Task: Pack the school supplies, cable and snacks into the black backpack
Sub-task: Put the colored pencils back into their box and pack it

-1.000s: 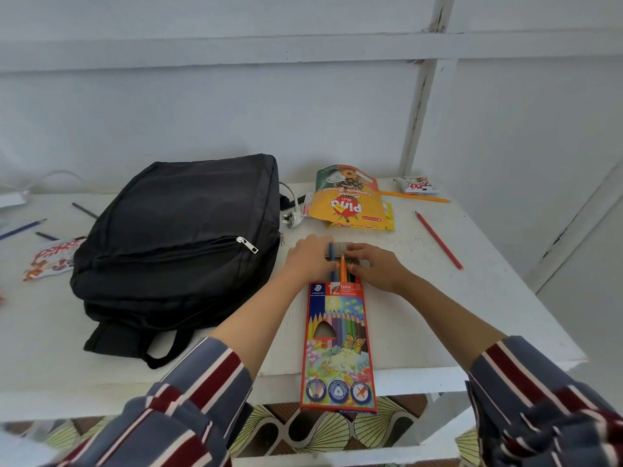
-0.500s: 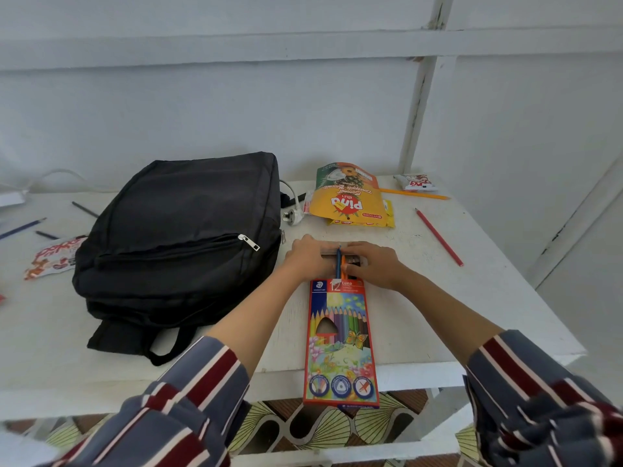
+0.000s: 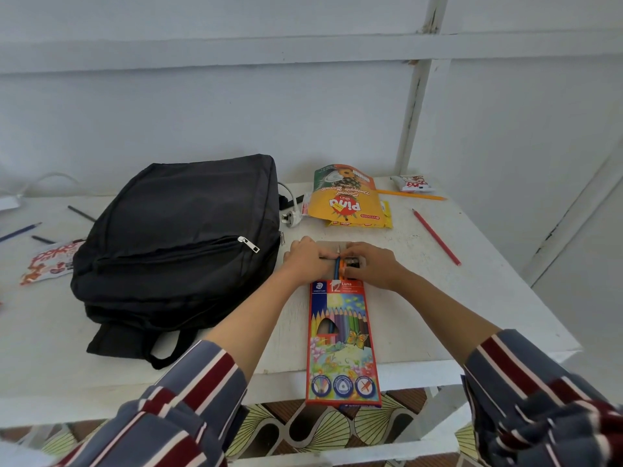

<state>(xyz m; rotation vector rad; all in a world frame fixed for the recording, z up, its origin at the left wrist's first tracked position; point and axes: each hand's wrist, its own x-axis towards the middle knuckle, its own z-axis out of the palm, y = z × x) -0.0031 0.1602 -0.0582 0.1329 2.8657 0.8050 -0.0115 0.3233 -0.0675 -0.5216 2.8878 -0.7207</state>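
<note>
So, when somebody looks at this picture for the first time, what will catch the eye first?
The bright pencil box in the middle, its near end hanging over the table edge; the left hand and right hand meet at its far end, where a blue pencil and an orange pencil stick out. Next, the big black backpack lying flat to its left. Behind the hands lies a yellow snack packet.

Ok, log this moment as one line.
task: pack backpack | left hand: steadies pencil box mouth | right hand: on pencils | unpacked: snacks, red pencil, cable
</note>
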